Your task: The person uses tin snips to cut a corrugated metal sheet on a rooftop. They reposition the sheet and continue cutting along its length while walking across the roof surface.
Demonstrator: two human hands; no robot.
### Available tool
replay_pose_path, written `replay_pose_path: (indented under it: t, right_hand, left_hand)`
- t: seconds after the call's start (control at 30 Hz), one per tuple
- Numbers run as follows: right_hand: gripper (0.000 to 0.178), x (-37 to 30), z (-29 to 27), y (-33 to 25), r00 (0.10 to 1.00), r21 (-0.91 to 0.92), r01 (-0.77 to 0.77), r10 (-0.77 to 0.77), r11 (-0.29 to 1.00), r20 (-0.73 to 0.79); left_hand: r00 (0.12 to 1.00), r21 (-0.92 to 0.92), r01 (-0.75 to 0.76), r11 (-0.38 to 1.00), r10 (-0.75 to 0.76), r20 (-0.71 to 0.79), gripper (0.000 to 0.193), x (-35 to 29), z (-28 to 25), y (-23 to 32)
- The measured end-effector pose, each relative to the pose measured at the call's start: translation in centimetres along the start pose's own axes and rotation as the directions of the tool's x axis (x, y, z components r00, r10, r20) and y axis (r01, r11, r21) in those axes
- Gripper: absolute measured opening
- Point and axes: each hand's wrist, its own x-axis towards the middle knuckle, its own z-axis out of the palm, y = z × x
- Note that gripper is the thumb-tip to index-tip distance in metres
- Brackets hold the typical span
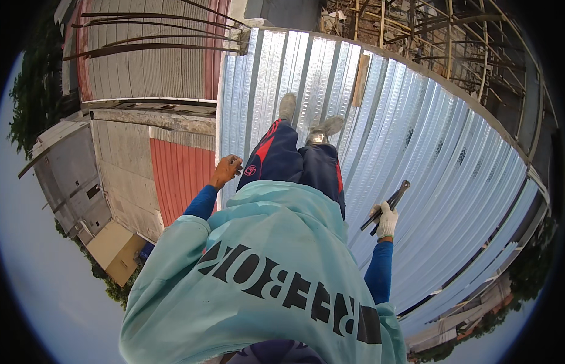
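Observation:
My right hand (387,221), in a whitish knit glove, grips dark metal pincers (394,203) by their two handles. The jaw end points up and away from me, above the ribbed metal sheeting. My left hand (226,171) is bare and hangs beside my left thigh, by the edge of the sheeting. Its fingers are loosely bent and a little apart, with nothing visible in them. Beneath me spreads the shiny corrugated metal decking (373,139). My boots (319,134) stand on it, one a little ahead of the other.
A wooden plank piece (360,80) lies on the decking ahead. Several rusty rebar rods (155,30) jut out at the far left. Beyond the left edge are lower roofs (179,176). Bamboo scaffolding (449,36) stands past the far right edge.

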Motion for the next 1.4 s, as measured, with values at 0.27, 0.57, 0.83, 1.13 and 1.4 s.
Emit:
replay_pose_path:
  t: [0.27, 0.57, 0.83, 1.13, 1.4]
  right_hand:
    - [0.025, -8.4, 2.3, 12.3, 0.974, -0.243, -0.22, 0.226, 0.945, -0.003]
    - [0.032, -17.5, 10.9, 8.0, 0.986, -0.428, -0.167, 0.151, 0.888, -0.071]
    - [0.018, -19.9, 13.8, 9.8, 0.964, 0.179, -0.182, 0.211, 0.967, -0.16]
    - [0.024, -23.4, 16.5, 13.1, 0.973, -0.207, -0.225, 0.207, 0.952, -0.104]
    - [0.025, -24.2, 16.7, 12.3, 0.98, -0.339, -0.198, 0.185, 0.92, -0.072]
  left_hand:
    - [0.897, 0.014, -0.316, 0.949, 0.304, -0.32, 0.048, 13.3, -15.3, 3.8]
    - [0.649, -0.04, -0.491, 0.87, 0.335, -0.683, 0.109, 15.5, -32.8, 19.7]
    - [0.642, -0.132, -0.596, 0.792, 0.371, -0.671, 0.116, 17.8, -37.0, 20.6]
    - [0.627, -0.189, -0.679, 0.71, 0.426, -0.652, 0.102, 19.5, -37.4, 21.5]
    - [0.604, -0.181, -0.696, 0.695, 0.43, -0.671, 0.091, 19.2, -36.4, 21.7]
